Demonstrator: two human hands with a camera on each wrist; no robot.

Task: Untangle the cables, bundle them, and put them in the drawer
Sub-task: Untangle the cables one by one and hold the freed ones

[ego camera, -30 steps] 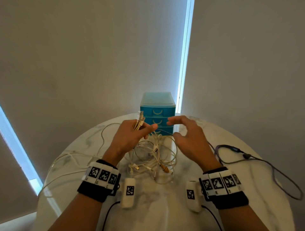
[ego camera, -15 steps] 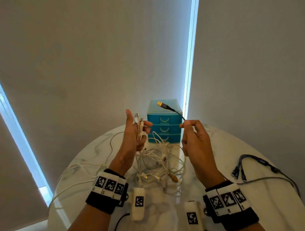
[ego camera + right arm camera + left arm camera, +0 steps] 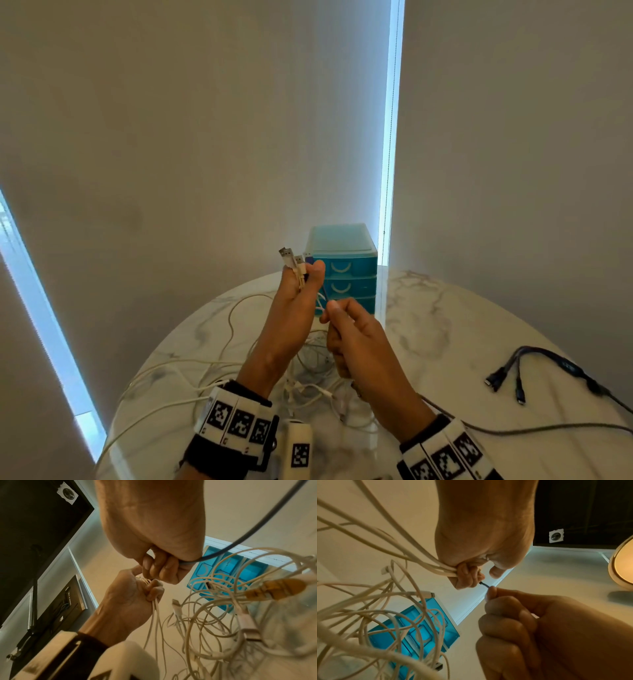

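Note:
My left hand (image 3: 304,278) is raised over the table and grips the ends of several white cables (image 3: 291,260), plugs pointing up. The left wrist view shows its fingers (image 3: 467,577) curled round the strands. My right hand (image 3: 334,310) sits just right of it and pinches a dark cable (image 3: 248,534); a short dark stretch (image 3: 483,584) runs between the two hands. The rest of the white cables hang down in a tangle (image 3: 315,373) on the marble table (image 3: 445,325). The blue drawer unit (image 3: 342,270) stands behind the hands, all drawers closed.
The dark cable's multi-plug end (image 3: 507,380) lies on the table at the right. A yellow plug (image 3: 274,588) hangs in the tangle. A white tagged device (image 3: 299,452) lies near the front edge. Walls stand close behind the table.
My right hand has carried the dark cable's plug end leftwards to my left hand. Both hands are now close together, and my left hand's fingers have curled round the plugs.

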